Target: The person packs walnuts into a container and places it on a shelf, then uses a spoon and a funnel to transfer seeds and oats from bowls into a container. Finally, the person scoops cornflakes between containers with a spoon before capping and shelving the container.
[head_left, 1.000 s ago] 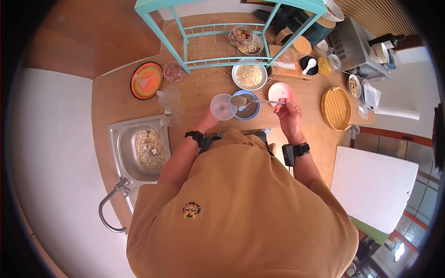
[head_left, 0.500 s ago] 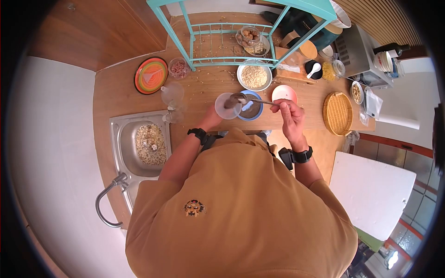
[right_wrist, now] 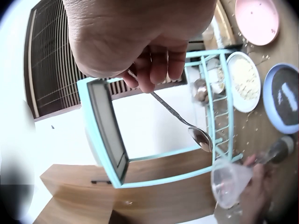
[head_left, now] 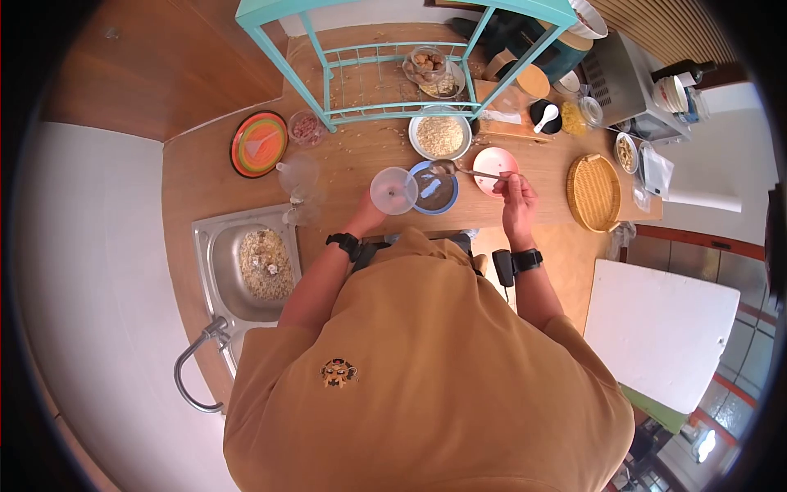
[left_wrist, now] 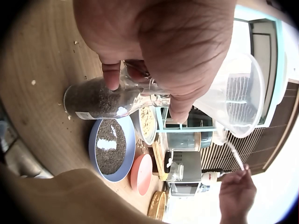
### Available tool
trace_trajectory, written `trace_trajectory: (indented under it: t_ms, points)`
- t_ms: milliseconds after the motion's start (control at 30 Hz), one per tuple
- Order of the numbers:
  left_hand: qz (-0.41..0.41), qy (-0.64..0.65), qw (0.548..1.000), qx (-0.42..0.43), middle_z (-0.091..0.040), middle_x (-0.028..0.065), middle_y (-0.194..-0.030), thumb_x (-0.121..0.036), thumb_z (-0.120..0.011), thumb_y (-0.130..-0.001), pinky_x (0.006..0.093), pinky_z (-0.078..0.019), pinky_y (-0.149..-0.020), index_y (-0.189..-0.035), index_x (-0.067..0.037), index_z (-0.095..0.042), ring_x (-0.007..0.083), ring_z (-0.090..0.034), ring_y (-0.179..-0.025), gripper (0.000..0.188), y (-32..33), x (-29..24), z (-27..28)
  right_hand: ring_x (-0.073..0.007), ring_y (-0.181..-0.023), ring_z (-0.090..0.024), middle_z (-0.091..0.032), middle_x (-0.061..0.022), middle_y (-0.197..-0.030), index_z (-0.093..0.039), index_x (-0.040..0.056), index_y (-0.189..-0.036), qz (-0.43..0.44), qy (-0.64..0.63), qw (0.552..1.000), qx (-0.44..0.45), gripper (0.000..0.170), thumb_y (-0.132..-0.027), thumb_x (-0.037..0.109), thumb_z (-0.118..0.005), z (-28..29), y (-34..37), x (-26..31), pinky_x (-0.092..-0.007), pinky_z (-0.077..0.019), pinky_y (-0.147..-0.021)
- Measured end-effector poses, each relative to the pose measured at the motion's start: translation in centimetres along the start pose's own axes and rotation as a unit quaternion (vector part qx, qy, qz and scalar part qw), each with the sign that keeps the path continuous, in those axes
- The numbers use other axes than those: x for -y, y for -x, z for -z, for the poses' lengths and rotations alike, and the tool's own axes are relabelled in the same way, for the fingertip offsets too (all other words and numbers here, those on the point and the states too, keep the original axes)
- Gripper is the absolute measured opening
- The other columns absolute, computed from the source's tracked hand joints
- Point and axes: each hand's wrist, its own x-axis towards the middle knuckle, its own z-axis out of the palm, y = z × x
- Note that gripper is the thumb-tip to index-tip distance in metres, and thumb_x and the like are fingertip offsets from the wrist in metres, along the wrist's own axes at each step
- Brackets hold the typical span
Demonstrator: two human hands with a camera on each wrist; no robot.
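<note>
My left hand grips the neck of a clear glass bottle, partly filled with small dark grains. A translucent funnel stands in the bottle's mouth, wide end up. In the right wrist view my right hand pinches the handle of a metal spoon; its bowl looks empty. The head view puts the spoon to the right of the funnel, above the far edge of a blue bowl of dark grains. The bottle is hidden under the funnel there.
Behind the blue bowl are a white bowl of pale flakes and a teal rack. A pink plate and a wicker basket lie to the right. At left are a sink, an orange plate and clear containers.
The spoon held dark grains over the funnel, then tipped there. Now its bowl is empty and has moved right, off the funnel. The left hand and funnel stay nearly in place.
</note>
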Motion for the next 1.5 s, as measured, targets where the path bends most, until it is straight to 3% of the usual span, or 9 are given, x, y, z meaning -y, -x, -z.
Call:
trace_trajectory:
  t_ms: [167, 300, 433, 633, 833, 1167, 1500]
  points:
    - [0.001, -0.008, 1.000, -0.001, -0.064, 0.0107, -0.107, -0.015, -0.068, -0.081, 0.0349, -0.0490, -0.084, -0.103, -0.006, -0.063, 0.0225, -0.061, -0.098, 0.024, 0.0, -0.2, -0.1, -0.0105, -0.073, -0.058, -0.064, -0.0046, -0.081, -0.062, -0.0011, -0.102, -0.078, 0.031, 0.996, -0.030, 0.030, -0.097, 0.026, -0.051, 3.7, 1.1, -6.4, -0.0248, -0.0488, -0.068]
    - [-0.002, -0.009, 1.000, 0.010, -0.063, 0.0110, -0.107, -0.015, -0.069, -0.081, 0.0357, -0.0478, -0.086, -0.102, -0.006, -0.063, 0.0238, -0.060, -0.099, 0.024, 0.0, -0.2, 0.1, -0.0117, -0.080, -0.061, -0.067, -0.0077, -0.091, -0.062, -0.0009, -0.108, -0.121, 0.065, 0.990, -0.019, 0.030, -0.096, 0.025, -0.051, 4.3, 1.9, -8.9, -0.0256, -0.0510, -0.072]
    - [-0.021, -0.048, 0.998, 0.018, -0.062, 0.0112, -0.108, -0.014, -0.068, -0.081, 0.0358, -0.0465, -0.088, -0.103, -0.007, -0.063, 0.0244, -0.058, -0.102, 0.023, 0.0, -0.5, 0.2, -0.0115, -0.082, -0.062, -0.068, -0.0062, -0.092, -0.062, 0.0009, -0.110, -0.148, 0.016, 0.988, -0.032, 0.027, -0.095, 0.023, -0.054, 3.7, 1.9, -10.2, -0.0254, -0.0511, -0.071]
    - [-0.032, -0.040, 0.999, 0.013, -0.062, 0.0104, -0.109, -0.013, -0.067, -0.082, 0.0352, -0.0464, -0.088, -0.104, -0.006, -0.062, 0.0243, -0.058, -0.103, 0.023, 0.1, 0.7, 0.0, -0.0114, -0.080, -0.062, -0.068, -0.0061, -0.094, -0.062, 0.0024, -0.108, -0.268, -0.080, 0.960, 0.012, 0.026, -0.093, 0.023, -0.058, 4.1, 1.9, -13.3, -0.0261, -0.0506, -0.073]
    - [-0.027, -0.053, 0.998, 0.017, -0.062, 0.0098, -0.109, -0.013, -0.066, -0.083, 0.0350, -0.0465, -0.088, -0.105, -0.006, -0.062, 0.0234, -0.058, -0.102, 0.024, 0.0, 0.2, 0.1, -0.0134, -0.077, -0.063, -0.067, -0.0078, -0.091, -0.060, 0.0010, -0.108, -0.313, -0.133, 0.940, 0.028, 0.025, -0.093, 0.021, -0.057, 5.6, 2.8, -14.7, -0.0279, -0.0509, -0.073]
    - [-0.020, -0.058, 0.998, 0.025, -0.061, 0.0105, -0.109, -0.014, -0.065, -0.083, 0.0351, -0.0460, -0.089, -0.105, -0.006, -0.062, 0.0244, -0.057, -0.103, 0.023, 0.0, -0.9, 0.4, -0.0178, -0.074, -0.062, -0.066, -0.0099, -0.084, -0.059, 0.0002, -0.103, -0.320, -0.210, 0.924, -0.016, 0.021, -0.095, 0.019, -0.052, 6.2, 3.5, -13.5, -0.0310, -0.0517, -0.072]
    - [-0.003, -0.053, 0.998, 0.019, -0.061, 0.0117, -0.112, -0.015, -0.066, -0.082, 0.0357, -0.0458, -0.090, -0.103, -0.006, -0.062, 0.0258, -0.057, -0.105, 0.023, -0.2, -1.3, 0.5, -0.0158, -0.075, -0.061, -0.065, -0.0078, -0.080, -0.059, 0.0004, -0.099, -0.236, -0.219, 0.947, -0.017, 0.022, -0.095, 0.020, -0.052, 5.9, 1.7, -7.7, -0.0291, -0.0511, -0.073]
